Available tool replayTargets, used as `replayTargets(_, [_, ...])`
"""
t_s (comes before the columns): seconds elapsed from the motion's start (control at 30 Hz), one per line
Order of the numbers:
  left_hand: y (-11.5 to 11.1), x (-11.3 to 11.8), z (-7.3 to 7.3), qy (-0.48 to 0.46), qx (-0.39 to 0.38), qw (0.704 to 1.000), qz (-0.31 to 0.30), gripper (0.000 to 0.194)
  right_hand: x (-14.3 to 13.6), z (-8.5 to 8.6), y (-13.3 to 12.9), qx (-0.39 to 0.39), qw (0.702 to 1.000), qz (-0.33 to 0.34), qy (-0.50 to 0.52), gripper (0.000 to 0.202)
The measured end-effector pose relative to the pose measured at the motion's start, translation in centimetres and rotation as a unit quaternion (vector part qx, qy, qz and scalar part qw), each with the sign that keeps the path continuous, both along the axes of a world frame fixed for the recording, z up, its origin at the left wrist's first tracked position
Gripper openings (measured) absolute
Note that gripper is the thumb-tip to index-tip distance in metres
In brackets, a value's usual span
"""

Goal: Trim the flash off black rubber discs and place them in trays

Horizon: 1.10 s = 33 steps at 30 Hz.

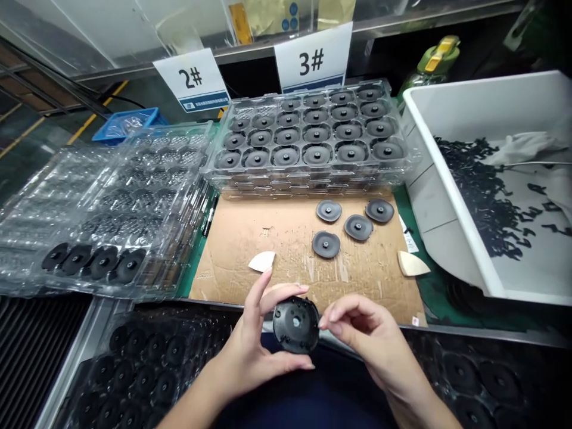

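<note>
Left hand (pixel 254 345) pinches a black round disc (pixel 295 325) by its rim, thumb under the lower edge and fingers curled over the top, held in the air just in front of the body, below the near edge of the cardboard sheet (pixel 250 238). Right hand (pixel 366 333) sits just beside the disc's right edge, thumb and forefinger drawn close together at the rim; whether they actually pinch anything there, cannot tell (too small, partly hidden).

The disc looks like moulded plastic or rubber: light, fairly stiff, matte so probably not slippery, with a centre hole and small bumps on the face. Rim is the natural place to hold, face left free. Likely flexes a bit if squeezed hard, probably not fragile.

Four loose discs (pixel 326 244) lie on the cardboard, apart from each other. Behind them, a stack of clear trays (pixel 308 137) filled with the same parts, under the "3#" sign (pixel 313 56). Left side: mostly empty clear trays (pixel 102 196) with a few discs in the near row. White bin (pixel 451 202) on the right holds small black scraps.
</note>
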State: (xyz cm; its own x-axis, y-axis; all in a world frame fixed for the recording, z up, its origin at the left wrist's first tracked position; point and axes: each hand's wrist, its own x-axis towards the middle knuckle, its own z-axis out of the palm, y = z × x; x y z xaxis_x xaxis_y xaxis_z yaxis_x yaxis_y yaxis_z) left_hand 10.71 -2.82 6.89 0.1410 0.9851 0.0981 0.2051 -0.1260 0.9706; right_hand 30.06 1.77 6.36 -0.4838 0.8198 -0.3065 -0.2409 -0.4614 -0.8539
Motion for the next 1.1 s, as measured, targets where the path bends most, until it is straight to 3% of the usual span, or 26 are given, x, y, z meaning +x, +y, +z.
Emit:
replayTargets(0.07, [0.8, 0.4, 0.1, -0.015, -0.069, 0.998, -0.004, 0.108, 0.5, -0.2, 0.4, 0.014, 0.999, 0.008, -0.042, 0.005])
replayTargets(0.1, [1.1, 0.5, 0.1, -0.022, -0.126, 0.992, -0.009, 0.096, 0.8, -0.4, 0.5, 0.024, 0.998, 0.008, -0.063, 0.007])
replayTargets(0.2, [1.6, 0.1, 0.0, -0.024, -0.283, 0.959, 0.001, 0.034, 1.8, -2.3, 0.8, 0.075, 0.986, -0.016, -0.150, 0.014])
replayTargets(0.33, [1.5, -2.4, 0.4, -0.020, -0.330, 0.937, 0.115, 0.038, 2.6, -7.4, 1.4, 0.227, 0.932, -0.016, -0.281, 0.019])
replayTargets(0.43, [1.4, -6.0, 2.2, -0.015, -0.330, 0.918, 0.219, 0.035, 2.6, -10.9, 1.6, 0.410, 0.852, -0.010, -0.326, 0.019])
replayTargets(0.53, [1.6, -10.7, 4.7, 0.005, -0.311, 0.896, 0.316, 0.032, 2.7, -12.6, 1.6, 0.533, 0.775, -0.002, -0.340, 0.020])
replayTargets(0.63, [2.0, -16.1, 6.8, 0.066, -0.271, 0.876, 0.392, 0.033, 2.9, -13.1, 1.7, 0.570, 0.742, 0.003, -0.353, 0.021])
replayTargets(0.77, [3.1, -22.1, 7.5, 0.220, -0.210, 0.832, 0.463, 0.034, 3.0, -13.2, 1.9, 0.594, 0.724, 0.001, -0.351, 0.021])
replayTargets(0.87, [4.2, -24.2, 6.5, 0.341, -0.198, 0.802, 0.449, 0.030, 2.9, -13.0, 1.9, 0.595, 0.723, -0.006, -0.352, 0.021])
replayTargets(0.97, [4.6, -23.8, 5.5, 0.433, -0.169, 0.784, 0.411, 0.028, 2.7, -12.6, 1.8, 0.580, 0.735, -0.009, -0.350, 0.021])
replayTargets(1.1, [3.2, -20.7, 5.5, 0.520, -0.074, 0.750, 0.402, 0.042, 2.3, -11.8, 1.7, 0.532, 0.774, -0.022, -0.343, 0.021])
